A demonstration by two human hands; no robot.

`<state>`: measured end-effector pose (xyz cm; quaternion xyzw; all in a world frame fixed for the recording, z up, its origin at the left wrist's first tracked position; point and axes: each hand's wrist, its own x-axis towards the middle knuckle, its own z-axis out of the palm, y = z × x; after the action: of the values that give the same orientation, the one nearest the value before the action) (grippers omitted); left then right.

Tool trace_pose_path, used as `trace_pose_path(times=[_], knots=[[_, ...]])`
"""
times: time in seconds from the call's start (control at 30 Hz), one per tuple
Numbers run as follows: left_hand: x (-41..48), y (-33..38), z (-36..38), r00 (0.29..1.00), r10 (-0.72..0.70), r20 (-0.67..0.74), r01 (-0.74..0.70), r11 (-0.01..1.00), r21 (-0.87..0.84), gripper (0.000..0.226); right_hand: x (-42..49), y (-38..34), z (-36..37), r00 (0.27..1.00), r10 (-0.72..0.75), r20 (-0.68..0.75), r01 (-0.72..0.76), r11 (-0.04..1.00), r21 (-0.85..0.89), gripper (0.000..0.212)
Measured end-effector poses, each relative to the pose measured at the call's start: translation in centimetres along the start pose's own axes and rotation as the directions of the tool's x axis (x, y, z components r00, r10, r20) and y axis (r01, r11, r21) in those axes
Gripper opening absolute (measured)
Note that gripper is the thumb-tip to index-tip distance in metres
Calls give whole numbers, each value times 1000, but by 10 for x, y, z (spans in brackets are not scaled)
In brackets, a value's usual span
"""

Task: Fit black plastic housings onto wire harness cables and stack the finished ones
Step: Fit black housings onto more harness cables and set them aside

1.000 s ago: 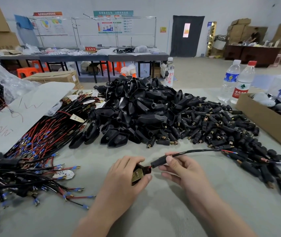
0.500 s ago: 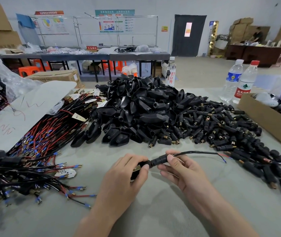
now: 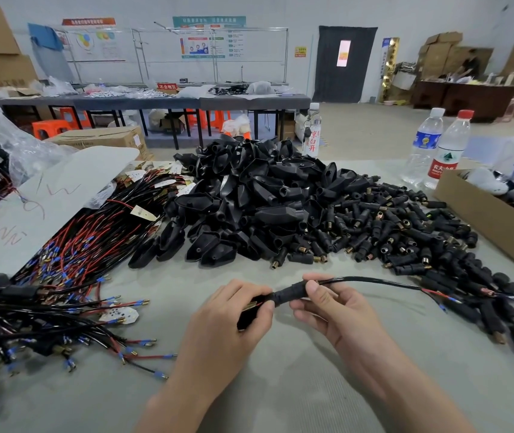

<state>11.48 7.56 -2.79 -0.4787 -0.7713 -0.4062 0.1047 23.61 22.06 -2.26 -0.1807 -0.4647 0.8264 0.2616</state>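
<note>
Your left hand (image 3: 233,314) is closed around a black housing (image 3: 251,312), thumb and fingers pinching it just above the grey tabletop (image 3: 280,385). A bit of brass shows at its mouth. Your right hand (image 3: 327,310) grips the black sleeve (image 3: 288,296) on the cable (image 3: 374,281) between thumb and forefinger, right beside the left fingertips, so the sleeve meets the housing. The cable arcs away to your right and ends in red and black leads with a blue tip. Behind your hands sits a big heap of loose housings (image 3: 249,201), with a spread of small black plugs (image 3: 405,232) to its right. To your left lie bundles of red and black wires (image 3: 87,245). Two water bottles (image 3: 436,148) stand at the far right, next to a cardboard box (image 3: 483,214).
</note>
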Motion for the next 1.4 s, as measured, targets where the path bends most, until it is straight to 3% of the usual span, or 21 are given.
trace_pose_path(times=[0.13,0.43,0.83,1.0,1.13,1.4], knots=[[0,2,-2,999,-18,48,23,993,-119,24,-1,-1,0,1000,-14,12,14,1000,-15,26],[1,3,-3,1000,-3,31,9,984,-180,22,-2,-6,2,1000,-24,-5,24,999,-23,24],[0,6,-3,997,38,66,-30,993,-111,25,-4,-2,5,994,-36,100,59,968,-242,23],[-1,3,0,997,45,66,-40,997,-71,28,-4,-3,4,997,-35,75,56,954,-294,33],[-2,-2,3,994,47,98,-48,999,11,34,-2,2,5,998,-28,57,45,943,-331,27],[-1,-6,5,997,32,65,-37,996,76,19,6,4,0,993,-105,-45,88,956,-281,31]])
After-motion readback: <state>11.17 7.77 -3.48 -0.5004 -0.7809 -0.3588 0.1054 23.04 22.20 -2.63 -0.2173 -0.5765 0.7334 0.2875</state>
